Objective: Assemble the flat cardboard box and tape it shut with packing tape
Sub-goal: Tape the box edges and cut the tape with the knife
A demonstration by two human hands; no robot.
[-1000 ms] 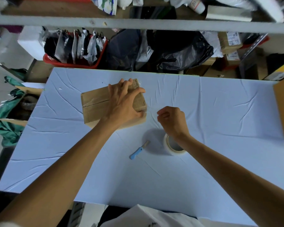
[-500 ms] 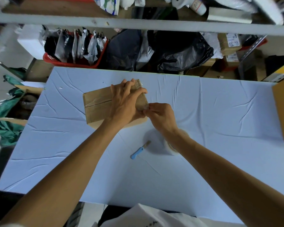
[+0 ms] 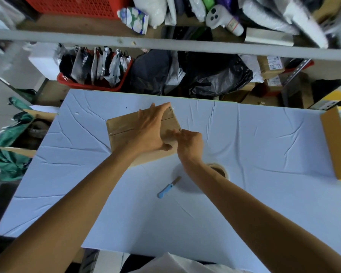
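A closed brown cardboard box (image 3: pixel 122 131) lies on the pale blue table cover (image 3: pixel 264 146), with tape along its top seam. My left hand (image 3: pixel 150 133) lies flat on the box top, fingers straight toward the far edge and thumb on the near side. My right hand (image 3: pixel 190 143) is at the box's right end, its fingertips pressing against that end near the top corner. A roll of packing tape (image 3: pixel 221 171) lies on the table just behind my right wrist, partly hidden by the forearm.
A small blue-handled cutter (image 3: pixel 165 191) lies near the tape roll. An open yellow-brown carton (image 3: pixel 335 146) stands at the table's right edge. Behind the table are a red basket (image 3: pixel 95 86) of bags, black plastic bags and shelving.
My right hand moved from above the tape roll up to the box's right end. My left hand stayed on the box top, its fingers now straighter.
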